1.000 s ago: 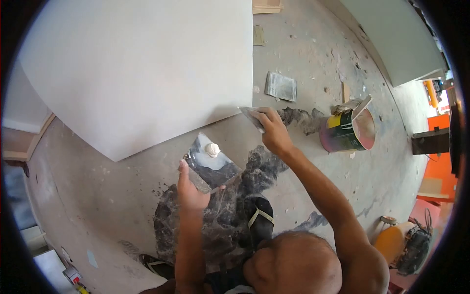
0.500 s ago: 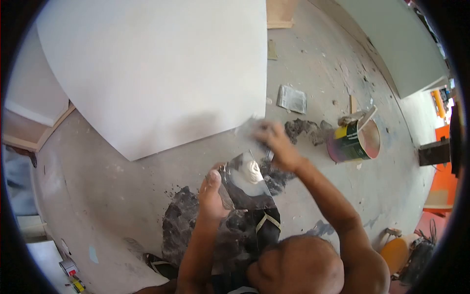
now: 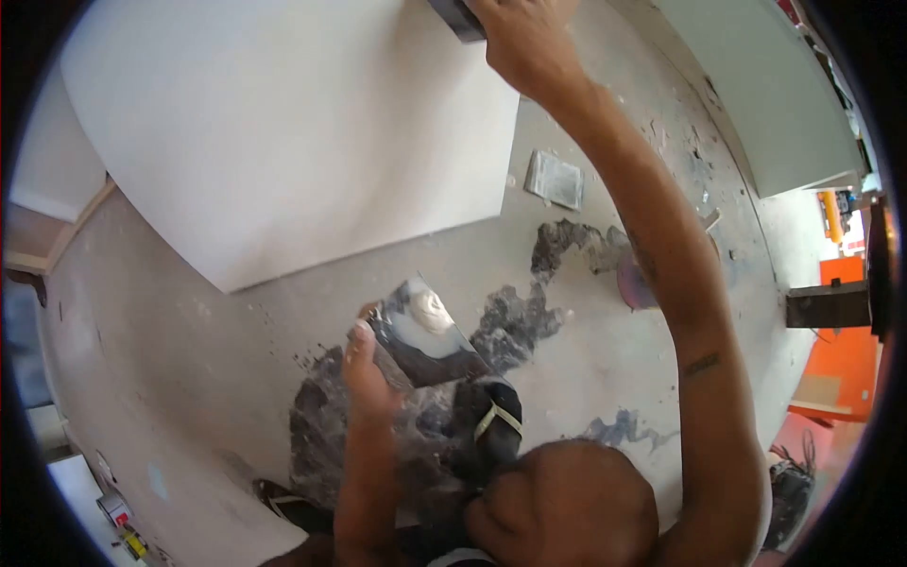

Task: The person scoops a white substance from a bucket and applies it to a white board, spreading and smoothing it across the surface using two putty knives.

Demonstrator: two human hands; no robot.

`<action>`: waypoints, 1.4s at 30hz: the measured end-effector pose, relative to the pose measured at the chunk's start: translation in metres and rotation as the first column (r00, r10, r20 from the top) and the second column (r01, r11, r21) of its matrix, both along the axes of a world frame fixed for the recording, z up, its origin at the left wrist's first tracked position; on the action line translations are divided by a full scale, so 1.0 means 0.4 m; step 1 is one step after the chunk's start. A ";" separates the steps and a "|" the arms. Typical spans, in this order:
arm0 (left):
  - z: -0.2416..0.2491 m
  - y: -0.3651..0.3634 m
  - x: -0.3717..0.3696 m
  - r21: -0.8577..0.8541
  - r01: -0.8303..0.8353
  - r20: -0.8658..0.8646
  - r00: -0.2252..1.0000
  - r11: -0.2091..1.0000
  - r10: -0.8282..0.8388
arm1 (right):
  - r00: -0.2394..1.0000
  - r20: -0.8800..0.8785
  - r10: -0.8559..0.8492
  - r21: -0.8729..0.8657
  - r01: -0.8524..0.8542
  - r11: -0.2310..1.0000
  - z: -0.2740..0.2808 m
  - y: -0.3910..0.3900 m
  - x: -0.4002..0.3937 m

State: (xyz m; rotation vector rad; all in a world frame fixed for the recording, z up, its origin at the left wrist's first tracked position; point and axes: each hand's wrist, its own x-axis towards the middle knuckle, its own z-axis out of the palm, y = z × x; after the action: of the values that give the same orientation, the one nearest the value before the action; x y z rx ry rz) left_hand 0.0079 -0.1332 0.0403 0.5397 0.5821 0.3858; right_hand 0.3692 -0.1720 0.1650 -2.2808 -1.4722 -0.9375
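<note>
My left hand (image 3: 373, 373) grips the near left edge of a dark, shiny flat plate (image 3: 436, 364), the thumb lying along its rim. A mound of creamy white putty (image 3: 430, 310) sits on the plate's far half, with a thin pale smear around it. Up at the top edge of the view, my right hand (image 3: 534, 42) is closed around a dark, flat-edged spreader (image 3: 459, 19). That spreader overlaps the upper right side of a large white panel (image 3: 302, 142). My right arm stretches far forward, and part of the spreader is cut off by the frame.
Right of the panel, a grey rectangular pad (image 3: 556, 180) lies on the floor. A paint bucket (image 3: 635, 282) stands partly behind my right forearm. Dark stains (image 3: 520, 326) mark the concrete. A sandalled foot (image 3: 496, 416) is below the plate. A pale board (image 3: 756, 94) lines the far right.
My right hand has swung up and forward, from the panel's lower right corner to the top of the view, with the spreader. The plate appears slightly further left and still bears the putty.
</note>
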 end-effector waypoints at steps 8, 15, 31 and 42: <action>-0.067 0.059 -0.021 0.027 -0.022 0.055 0.998 0.999 0.020 | 0.989 -0.140 -0.054 -0.227 0.021 0.974 -0.354 -0.178 -0.139; -0.071 0.068 -0.028 0.096 -0.004 0.044 0.999 0.995 0.000 | 0.991 -0.114 -0.066 -0.508 -0.001 0.861 -0.605 -0.349 -0.201; -0.044 -0.069 0.044 -0.399 0.067 0.071 0.997 0.914 -0.043 | 0.443 -0.606 0.660 0.571 -0.335 0.749 -0.290 -0.417 -0.528; 0.082 -0.084 0.063 0.019 0.182 0.291 0.940 0.983 -0.180 | 0.689 -0.563 0.456 0.535 -0.116 0.837 -0.271 -0.380 -0.535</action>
State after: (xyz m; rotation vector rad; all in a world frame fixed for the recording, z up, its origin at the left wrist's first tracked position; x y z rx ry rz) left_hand 0.0333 -0.1669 0.0730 0.5118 0.2457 0.2808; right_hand 0.1551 -0.3238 0.0565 -1.6681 -1.0774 -0.2432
